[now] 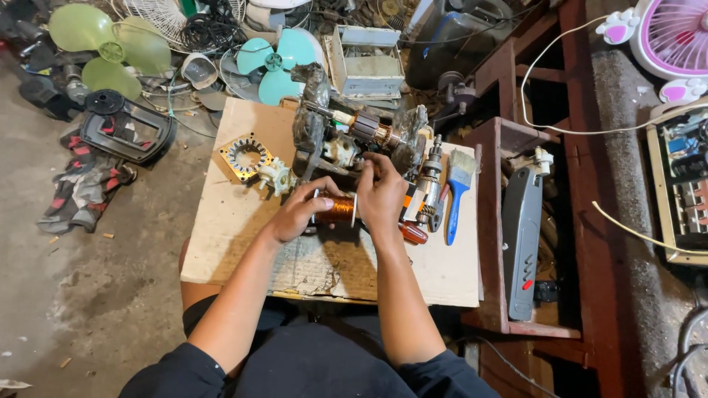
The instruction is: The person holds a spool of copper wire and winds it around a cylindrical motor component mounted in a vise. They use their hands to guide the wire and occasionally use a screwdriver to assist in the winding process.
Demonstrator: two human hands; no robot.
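Note:
My left hand and my right hand both hold a spool of copper wire over a small wooden board on my lap. My left fingers wrap the spool's left end; my right hand closes on its right end. Just beyond the hands stands a dirty motor frame with a copper-wound rotor. A yellow square stator core and a white plastic part lie to its left.
A blue-handled paintbrush, a screwdriver with a red handle and a metal chuck part lie right of the hands. Fan blades, a teal fan and a pink fan surround the board. A wooden shelf stands right.

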